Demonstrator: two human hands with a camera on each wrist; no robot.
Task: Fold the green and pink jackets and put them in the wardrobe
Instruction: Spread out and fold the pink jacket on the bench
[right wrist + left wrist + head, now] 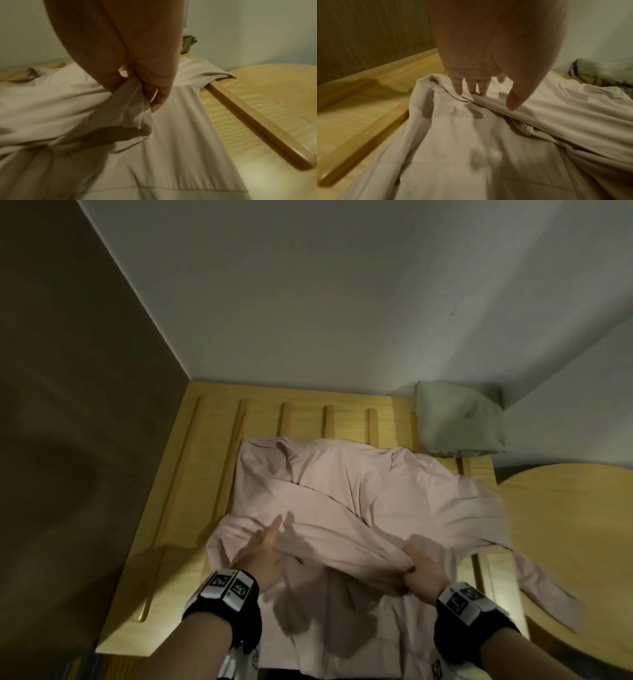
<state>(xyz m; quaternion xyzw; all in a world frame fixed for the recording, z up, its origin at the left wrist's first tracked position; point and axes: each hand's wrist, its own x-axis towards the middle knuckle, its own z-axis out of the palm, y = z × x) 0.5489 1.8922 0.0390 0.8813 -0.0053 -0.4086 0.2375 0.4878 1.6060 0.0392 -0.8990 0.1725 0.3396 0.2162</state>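
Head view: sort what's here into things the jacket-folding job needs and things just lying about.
Job:
- pink jacket, spread on the slatted wooden surface
- green jacket, folded at the far corner
- right hand, gripping a pink sleeve
- left hand, fingers straight on the pink fabric

Lying about:
- slatted wooden surface
- round wooden table

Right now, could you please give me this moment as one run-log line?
stage: folding pink jacket | left hand: flat on fabric | right hand: grips sleeve fold | green jacket: folded, far right corner | surface: wooden table
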